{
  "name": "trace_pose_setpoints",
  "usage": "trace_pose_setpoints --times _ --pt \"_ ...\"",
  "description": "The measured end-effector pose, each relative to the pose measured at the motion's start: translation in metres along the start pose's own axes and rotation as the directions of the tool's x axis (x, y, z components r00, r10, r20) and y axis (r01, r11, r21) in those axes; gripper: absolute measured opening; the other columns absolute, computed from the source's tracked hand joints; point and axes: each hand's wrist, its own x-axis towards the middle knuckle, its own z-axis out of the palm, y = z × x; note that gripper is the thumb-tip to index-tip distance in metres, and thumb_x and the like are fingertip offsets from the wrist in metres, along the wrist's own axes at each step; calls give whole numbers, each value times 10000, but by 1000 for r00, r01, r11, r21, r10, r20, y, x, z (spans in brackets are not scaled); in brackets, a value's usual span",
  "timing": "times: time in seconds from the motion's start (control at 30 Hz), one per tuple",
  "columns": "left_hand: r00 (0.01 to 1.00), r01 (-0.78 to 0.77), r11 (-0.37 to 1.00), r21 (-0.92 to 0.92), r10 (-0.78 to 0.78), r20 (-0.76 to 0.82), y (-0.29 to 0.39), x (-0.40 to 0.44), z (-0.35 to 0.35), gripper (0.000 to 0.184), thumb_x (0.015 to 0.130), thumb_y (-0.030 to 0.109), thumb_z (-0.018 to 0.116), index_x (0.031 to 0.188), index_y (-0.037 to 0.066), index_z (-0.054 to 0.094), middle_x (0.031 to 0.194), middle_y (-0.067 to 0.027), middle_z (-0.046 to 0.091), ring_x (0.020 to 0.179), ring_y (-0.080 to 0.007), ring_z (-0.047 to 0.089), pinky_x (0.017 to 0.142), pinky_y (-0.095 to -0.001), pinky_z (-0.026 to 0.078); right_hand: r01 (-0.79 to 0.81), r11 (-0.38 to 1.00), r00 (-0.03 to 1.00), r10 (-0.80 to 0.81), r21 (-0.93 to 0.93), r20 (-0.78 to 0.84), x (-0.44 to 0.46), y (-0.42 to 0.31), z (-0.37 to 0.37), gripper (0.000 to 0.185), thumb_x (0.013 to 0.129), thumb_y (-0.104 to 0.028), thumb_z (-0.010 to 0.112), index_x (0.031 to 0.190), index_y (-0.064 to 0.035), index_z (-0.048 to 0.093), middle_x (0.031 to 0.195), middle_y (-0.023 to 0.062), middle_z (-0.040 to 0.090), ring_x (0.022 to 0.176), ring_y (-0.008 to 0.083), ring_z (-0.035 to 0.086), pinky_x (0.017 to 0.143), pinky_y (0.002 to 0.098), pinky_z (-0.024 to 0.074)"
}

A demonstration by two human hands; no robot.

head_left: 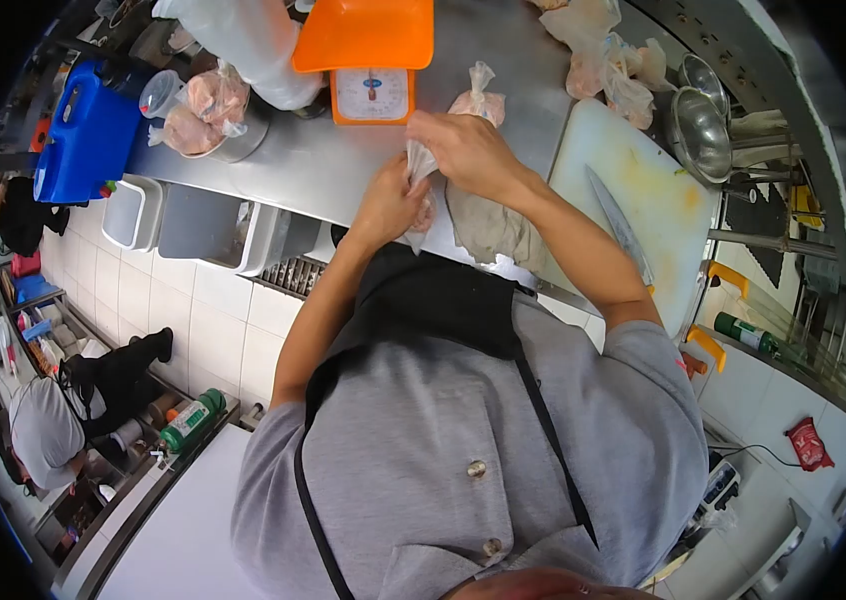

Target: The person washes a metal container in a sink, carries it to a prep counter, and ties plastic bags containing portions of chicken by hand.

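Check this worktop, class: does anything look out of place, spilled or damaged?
Nothing looks plainly spilled or broken. Two things stand out: the white cutting board has yellowish stains, and a bare knife lies on it beside the person's right forearm, seemingly an awkward spot for a blade.

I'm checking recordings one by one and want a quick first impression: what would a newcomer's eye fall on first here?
Probably the bright orange scale on the metal counter, at the top of the view. Next, the left hand and right hand, both gripping a plastic bag near the counter's front edge; then the knife lying on the white cutting board to the right.
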Motion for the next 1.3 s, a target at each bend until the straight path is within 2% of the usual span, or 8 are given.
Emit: trace_pose_setpoints --times 0.07,0.27,0.7,0.97,1.03,1.17,1.23,1.3 --pt "907 -330 905 267 382 -176 -16 0 7 211 854 120 616 1003 -28 600 975 -177 608 948 -382 570 827 -480 454 -63 998 998 64 25 -18 -5 9 13 70 904 -95 570 949 -49 597 830 175 658 780 400 626 640 462 486" --pt "854 -346 765 543 496 -155 -36 12 22 120 823 91 625 902 20 569 927 -140 585 941 -354 547 822 -462 423 -203 978 972 208 52 -114 -10 23 17 121 949 -139 568 922 -23 590 825 201 645 774 406 619 652 464 478" --pt "826 -400 833 382 509 -245 -30 9 9 124 831 88 628 922 9 599 986 -132 615 998 -349 563 829 -471 450 -106 990 963 79 -92 -259 -1 55 17 85 945 -106 548 951 -54 615 791 182 624 788 405 614 666 472 480" --pt "898 -308 656 690 439 -17 -35 -1 21 207 833 157 635 992 32 596 1113 -100 586 1125 -368 507 882 -512 443 -262 926 926 162 -271 -340 -5 31 -11 105 879 -105 568 960 -84 631 945 131 674 858 364 661 684 470 537" --pt "895 -314 647 695 446 -11 -35 1 21 206 827 155 635 997 40 613 1119 -100 581 1131 -364 499 882 -509 441 173 887 943 -274 -429 -188 -9 5 -22 104 879 -130 575 954 -91 636 920 135 660 912 342 650 721 460 529" --pt "854 -443 655 613 516 67 -42 6 11 227 791 149 680 1011 90 679 1094 -91 565 1122 -348 484 873 -499 433 445 759 890 -433 -475 143 -33 21 12 126 865 -149 589 966 -94 640 897 136 648 902 325 626 762 460 514" --pt "820 -494 647 580 568 66 -26 1 -13 242 768 140 701 1008 105 694 1093 -89 562 1134 -347 472 888 -489 425 122 922 860 87 -367 504 -41 35 0 120 913 -159 573 988 -84 628 899 137 645 848 320 614 788 451 507" --pt "796 -526 647 552 604 50 10 -13 -36 261 744 130 723 1005 120 709 1093 -87 559 1146 -346 459 903 -479 417 -26 994 841 78 -103 536 -45 26 -17 117 949 -172 551 976 -75 611 863 113 627 817 298 604 777 440 508"
